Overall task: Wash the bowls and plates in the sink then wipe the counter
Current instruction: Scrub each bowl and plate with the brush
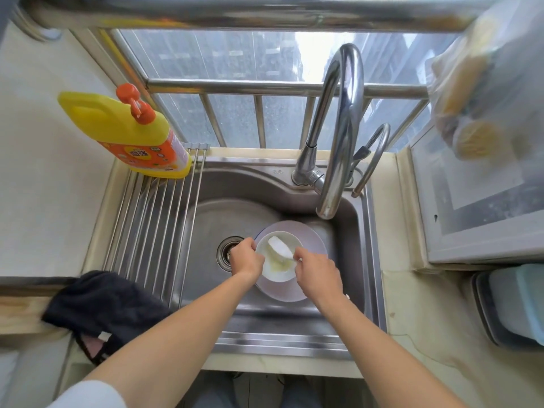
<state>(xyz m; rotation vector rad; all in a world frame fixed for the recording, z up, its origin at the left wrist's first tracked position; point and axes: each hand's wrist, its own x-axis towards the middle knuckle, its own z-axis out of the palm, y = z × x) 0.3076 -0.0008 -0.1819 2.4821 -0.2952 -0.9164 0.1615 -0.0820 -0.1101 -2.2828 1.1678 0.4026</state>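
A white bowl [279, 272] sits on a pale lilac plate [312, 234] in the steel sink [212, 207], to the right of the drain [228, 253]. My left hand [246, 259] grips the bowl's left rim. My right hand [316, 270] holds a white sponge [279, 246] inside the bowl, where yellowish residue or suds show. The tap's spout [326, 212] hangs just above the plate's far edge; no water runs.
A yellow detergent bottle [129, 134] stands on the roll-up drying rack [150, 228] over the sink's left side. A black cloth [100, 307] lies on the left counter edge. A grey-blue tray [515, 307] sits on the right counter, and a plastic bag [477, 92] hangs above.
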